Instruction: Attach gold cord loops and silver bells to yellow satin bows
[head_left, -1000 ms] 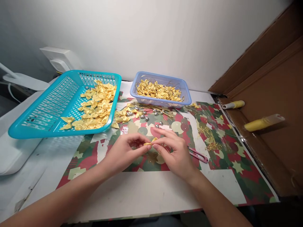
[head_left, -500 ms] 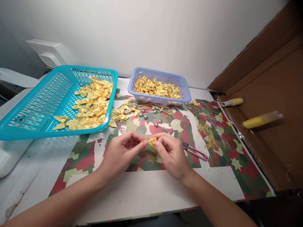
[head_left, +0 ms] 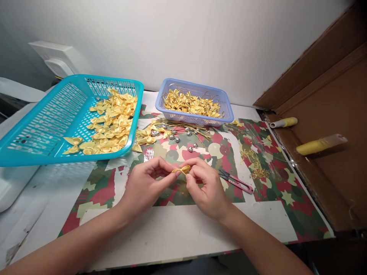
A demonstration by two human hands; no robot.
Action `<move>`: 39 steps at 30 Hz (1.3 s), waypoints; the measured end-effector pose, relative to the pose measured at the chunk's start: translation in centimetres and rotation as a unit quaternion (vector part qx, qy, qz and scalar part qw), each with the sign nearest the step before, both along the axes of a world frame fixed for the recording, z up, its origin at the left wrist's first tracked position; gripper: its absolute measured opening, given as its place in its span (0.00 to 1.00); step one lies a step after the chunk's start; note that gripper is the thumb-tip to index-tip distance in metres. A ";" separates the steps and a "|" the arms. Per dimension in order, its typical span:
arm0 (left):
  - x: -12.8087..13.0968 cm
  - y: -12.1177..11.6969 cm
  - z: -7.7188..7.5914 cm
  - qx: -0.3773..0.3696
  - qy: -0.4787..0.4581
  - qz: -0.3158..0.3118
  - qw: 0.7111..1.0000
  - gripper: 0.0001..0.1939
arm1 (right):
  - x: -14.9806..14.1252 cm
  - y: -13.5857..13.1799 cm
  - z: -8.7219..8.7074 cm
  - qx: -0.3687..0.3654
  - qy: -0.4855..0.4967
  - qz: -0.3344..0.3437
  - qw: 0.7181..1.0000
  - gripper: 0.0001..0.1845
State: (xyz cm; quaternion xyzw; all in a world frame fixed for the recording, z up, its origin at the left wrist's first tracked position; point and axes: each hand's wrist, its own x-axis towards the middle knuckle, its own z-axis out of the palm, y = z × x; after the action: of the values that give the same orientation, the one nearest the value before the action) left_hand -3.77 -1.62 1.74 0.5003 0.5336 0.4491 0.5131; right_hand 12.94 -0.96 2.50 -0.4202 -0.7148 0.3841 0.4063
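Note:
A small yellow ribbon bow point(head_left: 183, 169) is held just above the table between my two hands. My left hand point(head_left: 150, 181) pinches its left end between thumb and fingers. On the bow's right side my right hand point(head_left: 207, 187) has thumb and forefinger closed, with what looks like a thin gold cord at the thumb tip. Pink-handled thread snips point(head_left: 240, 184) lie just right of my right hand. Beyond the hands are scattered silver jingle bells point(head_left: 190, 149), a bundle of gold cords point(head_left: 183, 125) and a few loose yellow bows point(head_left: 145, 136).
A turquoise basket point(head_left: 43, 114) of yellow bows and a few bells stands at left. At the back, a lilac basket point(head_left: 197, 119) holds bows with gold cords. Gold cord scraps point(head_left: 259, 170) lie at right, near a cardboard box point(head_left: 329, 95) with two yellow tubes point(head_left: 321, 144).
The bow has turned a little between my fingers. My right thumb has slid lower, off the bow's front, and a thin cord now shows there. The view has shifted slightly.

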 end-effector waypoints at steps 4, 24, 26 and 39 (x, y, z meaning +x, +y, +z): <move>0.1 -0.1 -0.1 0.024 0.022 0.002 0.999 0.08 | -0.1 0.0 -0.2 0.008 -0.003 -0.001 1.000 0.13; 0.2 -0.3 -0.3 0.101 0.074 0.026 0.992 0.05 | -0.3 -0.2 -0.3 0.028 0.011 -0.002 1.000 0.13; 0.1 -0.4 -0.4 0.122 0.091 0.024 0.988 0.05 | -0.3 -0.2 -0.3 0.020 0.010 -0.001 1.000 0.13; -0.1 -0.4 -0.7 0.158 0.125 0.025 0.979 0.05 | -0.3 -0.3 -0.4 0.018 0.020 -0.001 1.000 0.13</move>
State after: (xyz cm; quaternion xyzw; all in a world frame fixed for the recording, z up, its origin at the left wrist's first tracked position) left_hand -3.89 -2.02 1.06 0.6136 0.5281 0.4742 0.3461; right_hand 12.68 -1.26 2.13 -0.4058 -0.7130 0.3787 0.4284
